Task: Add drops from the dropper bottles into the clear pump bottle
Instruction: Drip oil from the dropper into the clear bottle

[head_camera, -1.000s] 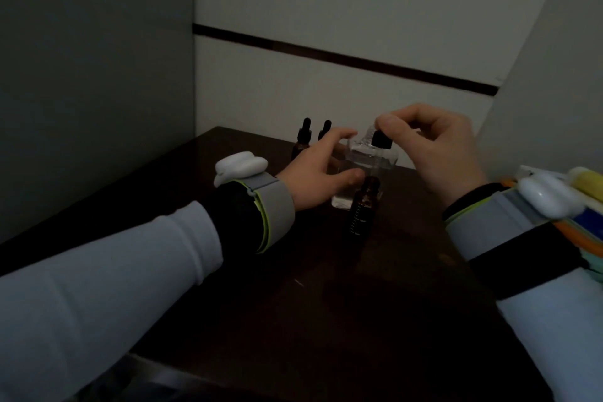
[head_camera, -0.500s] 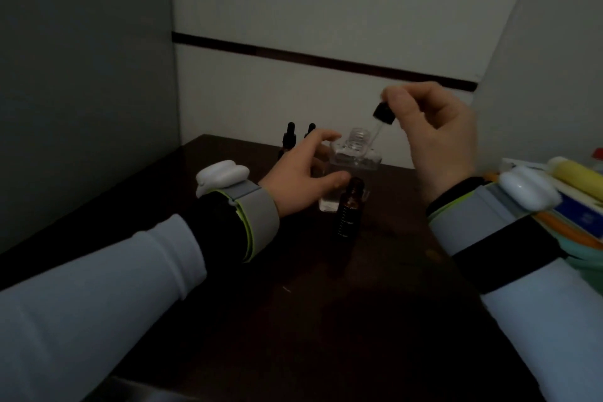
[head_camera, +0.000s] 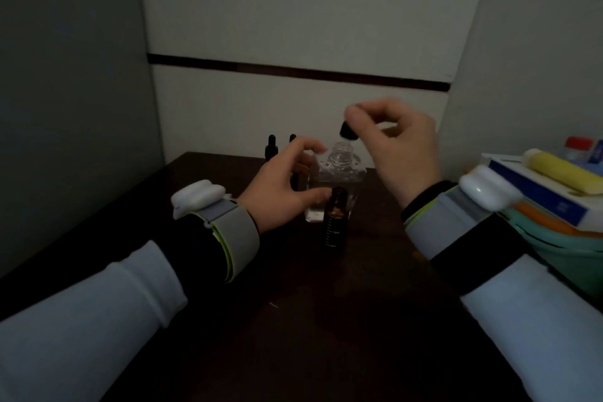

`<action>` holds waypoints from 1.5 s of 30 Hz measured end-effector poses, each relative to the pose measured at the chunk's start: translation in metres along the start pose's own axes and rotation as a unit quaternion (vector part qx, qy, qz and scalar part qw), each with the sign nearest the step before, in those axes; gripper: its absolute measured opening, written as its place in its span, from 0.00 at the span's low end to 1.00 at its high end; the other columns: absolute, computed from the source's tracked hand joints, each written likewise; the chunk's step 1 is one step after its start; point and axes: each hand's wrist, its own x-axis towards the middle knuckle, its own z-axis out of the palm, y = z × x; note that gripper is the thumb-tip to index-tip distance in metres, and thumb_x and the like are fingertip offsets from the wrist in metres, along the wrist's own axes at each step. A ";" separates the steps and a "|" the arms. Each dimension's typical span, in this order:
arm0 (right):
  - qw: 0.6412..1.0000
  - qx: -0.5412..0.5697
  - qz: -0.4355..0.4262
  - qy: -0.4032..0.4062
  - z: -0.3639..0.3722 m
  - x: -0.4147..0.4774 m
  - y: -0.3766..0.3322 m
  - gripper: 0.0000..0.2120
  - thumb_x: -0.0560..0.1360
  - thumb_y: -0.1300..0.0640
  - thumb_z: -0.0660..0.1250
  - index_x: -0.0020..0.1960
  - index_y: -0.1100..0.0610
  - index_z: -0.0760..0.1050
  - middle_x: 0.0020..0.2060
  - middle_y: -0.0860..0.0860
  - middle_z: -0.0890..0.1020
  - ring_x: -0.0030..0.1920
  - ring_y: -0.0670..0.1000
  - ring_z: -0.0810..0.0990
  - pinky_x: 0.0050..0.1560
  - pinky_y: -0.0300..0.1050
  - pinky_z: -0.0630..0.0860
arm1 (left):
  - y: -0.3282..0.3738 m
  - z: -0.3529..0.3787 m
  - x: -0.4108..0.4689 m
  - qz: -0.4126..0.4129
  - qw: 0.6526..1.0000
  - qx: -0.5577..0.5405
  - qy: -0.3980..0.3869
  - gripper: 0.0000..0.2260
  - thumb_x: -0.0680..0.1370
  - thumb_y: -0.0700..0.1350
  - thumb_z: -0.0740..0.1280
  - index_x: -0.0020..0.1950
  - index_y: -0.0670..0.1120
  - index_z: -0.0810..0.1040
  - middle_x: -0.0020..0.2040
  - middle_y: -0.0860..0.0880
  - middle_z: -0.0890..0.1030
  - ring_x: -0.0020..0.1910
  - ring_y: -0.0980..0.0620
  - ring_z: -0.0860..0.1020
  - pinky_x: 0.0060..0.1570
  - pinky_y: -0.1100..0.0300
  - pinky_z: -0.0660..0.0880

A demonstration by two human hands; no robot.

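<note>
The clear pump bottle [head_camera: 339, 170] stands uncapped on the dark table, its threaded neck open. My left hand [head_camera: 280, 186] curls around its left side, thumb against the front. My right hand [head_camera: 398, 143] pinches a black dropper cap [head_camera: 347, 131] just above the bottle's neck; the glass pipette is too faint to make out. An open amber dropper bottle [head_camera: 335, 222] with white graduation marks stands in front of the clear bottle. Two more capped dropper bottles [head_camera: 271, 147] stand at the back, one mostly hidden by my left hand.
A stack of boxes and trays [head_camera: 548, 206] with a yellow tube [head_camera: 561, 174] and a red-capped container [head_camera: 579, 145] sits at the right edge. Walls close in on the left, back and right of the dark table [head_camera: 293, 320].
My right hand lifted the dropper out of the amber bottle and carried it up over the clear bottle's neck. My left hand kept hold of the clear bottle. The camera view shifted.
</note>
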 end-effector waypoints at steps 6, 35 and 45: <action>0.999 -0.023 0.012 -0.047 -0.003 -0.001 0.002 0.08 0.72 0.55 0.71 0.37 0.44 0.77 0.33 0.39 0.79 0.37 0.34 0.77 0.48 0.41 0.71 | 0.000 0.000 0.000 -0.007 1.000 -0.004 0.000 0.22 0.72 0.43 0.73 0.61 0.53 0.68 0.55 0.48 0.76 0.55 0.53 0.76 0.48 0.74 0.69; 0.996 0.070 0.037 -0.035 -0.007 0.004 -0.005 0.05 0.73 0.58 0.70 0.39 0.52 0.78 0.32 0.42 0.81 0.34 0.37 0.78 0.39 0.30 0.71 | -0.003 0.001 0.004 -0.050 0.998 -0.039 -0.015 0.22 0.72 0.44 0.72 0.62 0.55 0.67 0.59 0.47 0.76 0.58 0.50 0.76 0.58 0.56 0.72; 0.996 0.036 0.035 -0.071 -0.006 0.000 0.000 0.06 0.72 0.55 0.71 0.37 0.48 0.79 0.33 0.43 0.81 0.37 0.40 0.78 0.47 0.46 0.74 | -0.003 0.001 0.004 -0.050 0.997 -0.053 -0.013 0.22 0.72 0.42 0.72 0.61 0.54 0.68 0.58 0.45 0.76 0.57 0.49 0.76 0.56 0.56 0.73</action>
